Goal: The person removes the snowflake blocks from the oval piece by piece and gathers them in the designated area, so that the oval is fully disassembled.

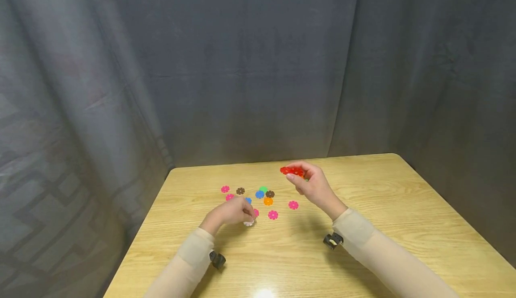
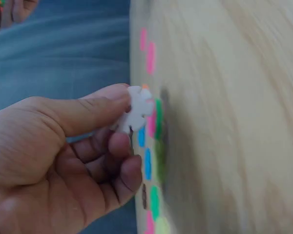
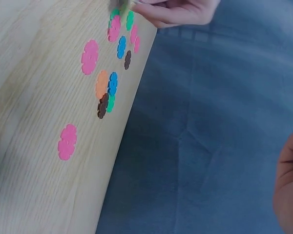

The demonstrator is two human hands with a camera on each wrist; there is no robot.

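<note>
Head view, left hand (image 1: 231, 212): low over wooden table (image 1: 383, 208), pinched white flower-shaped disc (image 1: 248, 222) at near edge of scattered discs.
Head view, right hand (image 1: 312, 183): raised above table, well apart from left, fingers curled round red disc cluster (image 1: 292, 170).
Head view, loose discs: pink disc (image 1: 293, 205) and another pink disc (image 1: 273, 215) nearest right forearm; orange disc (image 1: 268, 201), blue disc (image 1: 260, 194), brown disc (image 1: 270, 193) bunched mid-table.
Left wrist view, grip: white flower-shaped disc (image 2: 136, 109) pinched between thumb and fingertips (image 2: 118, 146), held just off tabletop; coloured discs blurred behind.
Right wrist view, table: pink disc (image 3: 67, 142) alone, near; orange disc (image 3: 102, 84) touching blue disc (image 3: 113, 83); left hand (image 3: 178, 10) at top edge.
Right wrist view, right hand (image 3: 289, 185): only edge visible, grip could not be told here.
</note>
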